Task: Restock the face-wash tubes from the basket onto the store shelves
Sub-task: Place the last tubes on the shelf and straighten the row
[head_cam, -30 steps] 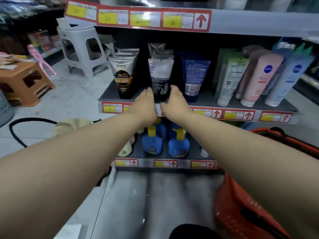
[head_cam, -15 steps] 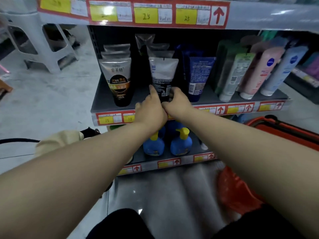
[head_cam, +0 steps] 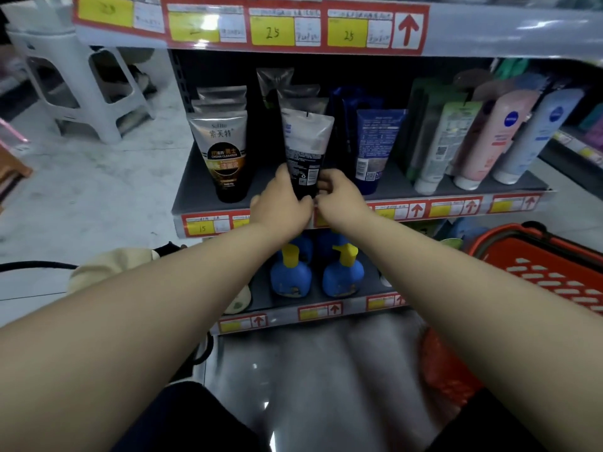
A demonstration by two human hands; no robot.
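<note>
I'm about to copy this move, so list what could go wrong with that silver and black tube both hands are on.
1. Both the left hand and the right hand pinch only the base of the silver and black tube; its tall top could tip sideways into the blue tube.
2. More tubes stand close behind it, so pushing it back may topple that row.
3. It sits near the shelf edge; a slip could drop it onto the blue pump bottles below.

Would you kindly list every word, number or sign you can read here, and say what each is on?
"25": two yellow price tags on the top shelf strip.
"15": yellow tag on the middle shelf strip.
"MEN", "CREAM CLEANSER": black-and-silver tube.
Red up arrows: white strip labels.
Print on the tube held by both hands: too small to read.
</note>
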